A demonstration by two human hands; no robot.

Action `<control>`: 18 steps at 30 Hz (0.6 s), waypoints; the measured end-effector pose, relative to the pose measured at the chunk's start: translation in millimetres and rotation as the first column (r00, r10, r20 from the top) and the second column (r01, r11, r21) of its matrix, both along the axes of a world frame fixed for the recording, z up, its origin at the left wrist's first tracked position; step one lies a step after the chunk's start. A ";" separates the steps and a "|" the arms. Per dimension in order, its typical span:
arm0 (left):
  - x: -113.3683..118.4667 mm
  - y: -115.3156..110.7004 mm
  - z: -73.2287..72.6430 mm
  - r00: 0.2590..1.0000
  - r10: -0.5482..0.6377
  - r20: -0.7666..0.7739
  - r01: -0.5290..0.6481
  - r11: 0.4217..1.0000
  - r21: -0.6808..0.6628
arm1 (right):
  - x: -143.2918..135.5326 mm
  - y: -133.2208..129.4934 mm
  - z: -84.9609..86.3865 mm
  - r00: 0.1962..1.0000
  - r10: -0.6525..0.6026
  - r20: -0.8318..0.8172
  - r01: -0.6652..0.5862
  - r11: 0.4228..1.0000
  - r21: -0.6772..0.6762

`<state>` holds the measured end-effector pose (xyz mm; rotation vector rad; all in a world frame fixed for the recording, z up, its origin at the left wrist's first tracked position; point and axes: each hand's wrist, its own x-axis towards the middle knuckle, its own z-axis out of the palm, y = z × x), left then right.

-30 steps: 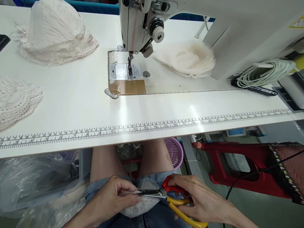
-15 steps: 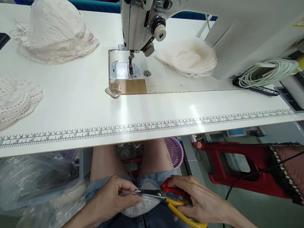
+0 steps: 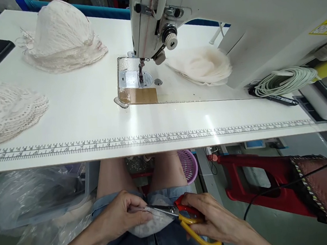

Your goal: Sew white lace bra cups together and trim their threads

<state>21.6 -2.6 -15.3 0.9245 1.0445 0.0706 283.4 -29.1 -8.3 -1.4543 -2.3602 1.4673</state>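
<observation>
My left hand [image 3: 129, 213] pinches the edge of a thin white fabric piece [image 3: 147, 227] over my lap. In my right hand [image 3: 211, 217] is a pair of scissors [image 3: 198, 234] with one red and one yellow handle loop. Their blades point left and touch the fabric close to my left fingertips. The blade tips are partly hidden at the fabric, and I cannot tell how far apart they are. Both hands are below the table's front edge.
A sewing machine [image 3: 153, 29] stands on the white table [image 3: 92, 118] with a printed ruler [image 3: 177, 137]. White fabric stacks [image 3: 62, 39] lie left, cream pieces [image 3: 204, 66] under the machine arm. Around me are a plastic bag [image 3: 33, 196], purple basket [image 3: 188, 167] and red stool [image 3: 246, 172].
The view has tilted slightly, so the table sits a little lower in it. The scissor blades look closer together now. Both hands keep nearly the same place and hold.
</observation>
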 end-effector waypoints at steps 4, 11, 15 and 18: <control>-0.7 -0.3 0.7 1.000 0.008 -0.007 -0.008 1.000 -0.030 | -0.6 -0.5 0.5 0.999 -0.050 0.015 0.050 0.999 0.005; -2.0 -0.4 -0.2 1.000 0.009 0.004 -0.008 1.000 -0.029 | -1.5 0.6 2.9 0.999 -0.041 0.020 0.041 0.999 0.005; -1.4 0.5 0.9 1.000 0.004 0.002 -0.004 0.998 -0.057 | -1.3 0.5 1.7 0.999 -0.029 0.022 0.029 1.000 0.002; -1.0 1.2 2.0 1.000 0.003 -0.006 -0.004 0.998 -0.058 | -1.0 0.5 1.1 0.999 -0.026 0.027 0.026 1.000 0.005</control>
